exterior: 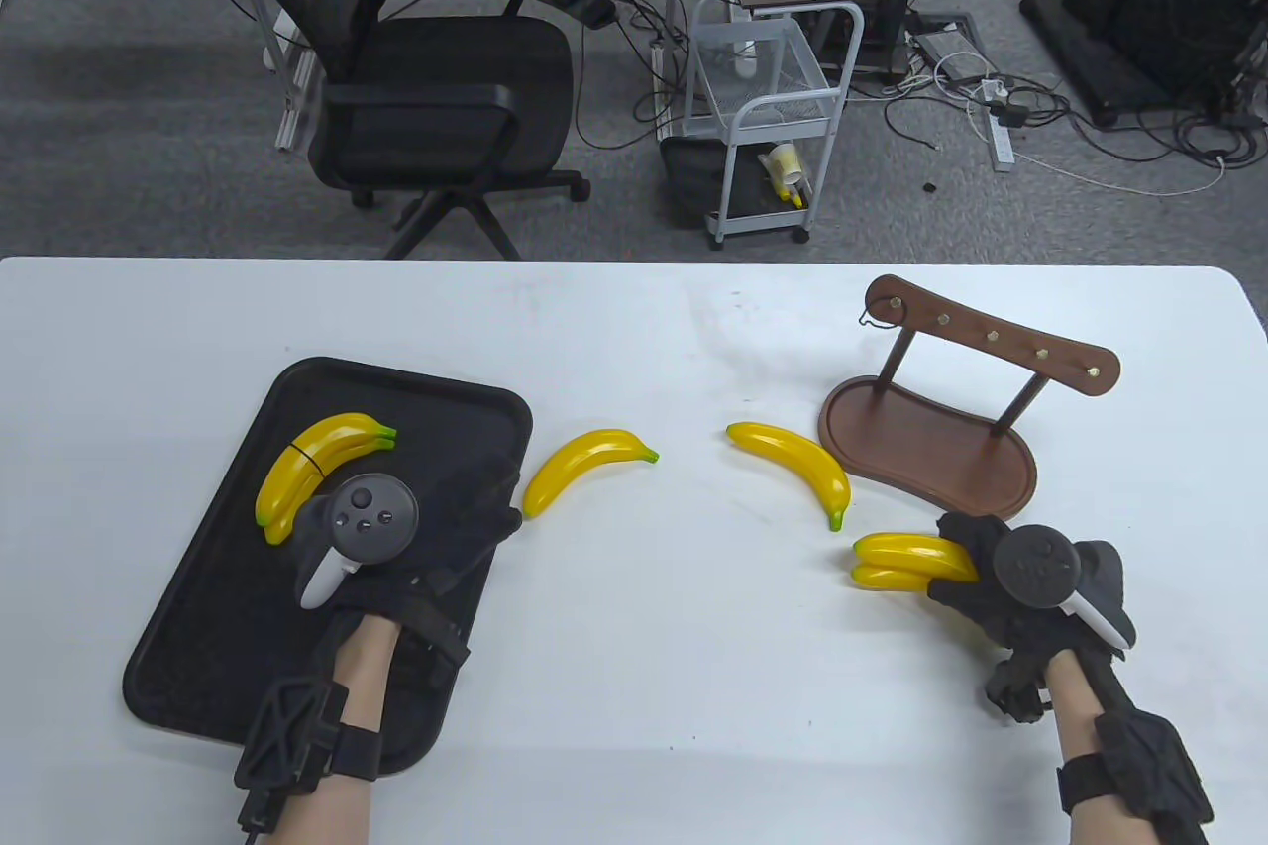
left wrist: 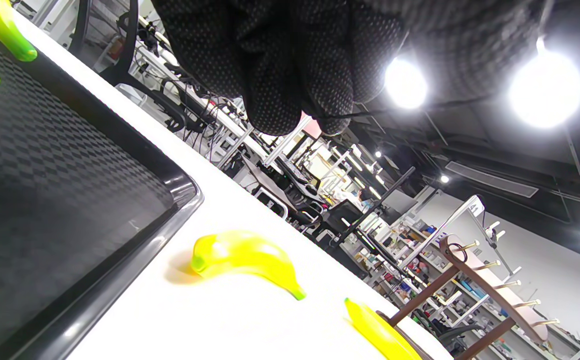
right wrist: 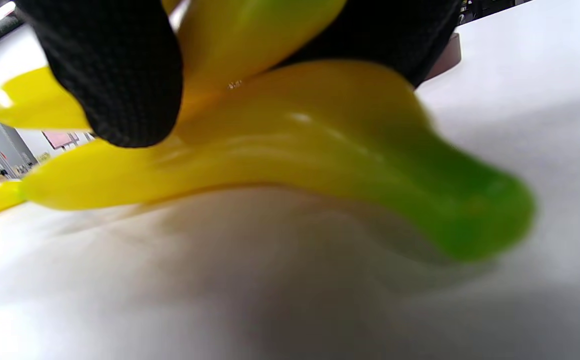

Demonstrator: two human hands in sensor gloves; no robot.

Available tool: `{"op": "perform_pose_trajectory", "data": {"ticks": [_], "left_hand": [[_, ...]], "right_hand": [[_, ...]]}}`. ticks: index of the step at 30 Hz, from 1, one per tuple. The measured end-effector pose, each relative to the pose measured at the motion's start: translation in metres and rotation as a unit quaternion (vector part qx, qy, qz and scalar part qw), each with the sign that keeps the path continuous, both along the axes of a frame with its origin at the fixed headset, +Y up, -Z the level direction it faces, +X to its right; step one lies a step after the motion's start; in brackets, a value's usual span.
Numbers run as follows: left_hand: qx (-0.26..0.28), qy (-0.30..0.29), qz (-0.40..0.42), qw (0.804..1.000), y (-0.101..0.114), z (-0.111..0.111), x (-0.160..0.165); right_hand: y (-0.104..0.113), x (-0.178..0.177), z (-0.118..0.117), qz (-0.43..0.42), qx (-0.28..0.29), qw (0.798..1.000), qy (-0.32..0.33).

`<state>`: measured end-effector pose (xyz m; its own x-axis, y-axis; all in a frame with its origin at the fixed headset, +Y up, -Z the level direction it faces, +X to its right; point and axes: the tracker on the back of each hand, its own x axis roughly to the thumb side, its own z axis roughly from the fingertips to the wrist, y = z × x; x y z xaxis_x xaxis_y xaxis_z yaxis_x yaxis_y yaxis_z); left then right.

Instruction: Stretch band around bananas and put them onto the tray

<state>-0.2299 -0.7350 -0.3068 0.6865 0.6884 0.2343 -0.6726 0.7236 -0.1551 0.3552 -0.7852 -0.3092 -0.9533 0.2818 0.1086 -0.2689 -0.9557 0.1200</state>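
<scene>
Bananas: glossy, rigid plastic by the look, probably light and slippery; best gripped mid-curve. Banded pair [exterior: 317, 469] on tray [exterior: 198, 627]; two singles [exterior: 584, 469] [exterior: 797, 469] right of tray. Right hand [exterior: 1001, 578] closed on another pair [exterior: 906, 560] farther right; no band visible there. Left hand [exterior: 416, 538] relaxed over tray, gripping nothing. Right wrist view alone shows thumb [right wrist: 115, 75] pinching that pair.

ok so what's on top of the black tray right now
A banded pair of yellow plastic bananas lies on the black rectangular tray. The gloved left hand hovers above it, hiding part of the tray surface beneath.
</scene>
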Motion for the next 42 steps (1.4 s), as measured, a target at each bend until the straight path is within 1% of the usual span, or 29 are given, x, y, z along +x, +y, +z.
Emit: {"op": "perform_pose_trajectory", "data": {"ticks": [4, 12, 19, 24, 29, 33, 42], "left_hand": [[-0.001, 0.001, -0.004, 1.000, 0.000, 0.000, 0.000], [0.001, 0.000, -0.002, 1.000, 0.001, 0.000, 0.001], [0.005, -0.001, 0.000, 1.000, 0.002, 0.001, 0.002], [0.007, -0.006, 0.000, 1.000, 0.002, 0.002, 0.004], [0.012, -0.013, -0.003, 1.000, 0.004, 0.003, 0.008], [0.016, -0.016, -0.007, 1.000, 0.005, 0.004, 0.012], [0.017, -0.029, -0.002, 0.999, 0.006, 0.006, 0.019]], "right_hand": [[-0.005, -0.004, 0.000, 0.017, -0.005, 1.000, -0.002], [-0.005, -0.010, 0.001, 0.047, 0.001, 0.999, -0.005], [-0.004, -0.012, -0.001, 0.052, -0.011, 0.999, -0.002], [-0.004, -0.012, -0.002, 0.059, 0.002, 0.998, 0.000], [-0.003, -0.010, -0.005, 0.050, 0.002, 0.999, -0.003], [-0.001, -0.012, -0.007, 0.039, 0.003, 0.999, -0.001], [0.022, -0.038, -0.012, 0.031, 0.030, 0.999, 0.018]]}}
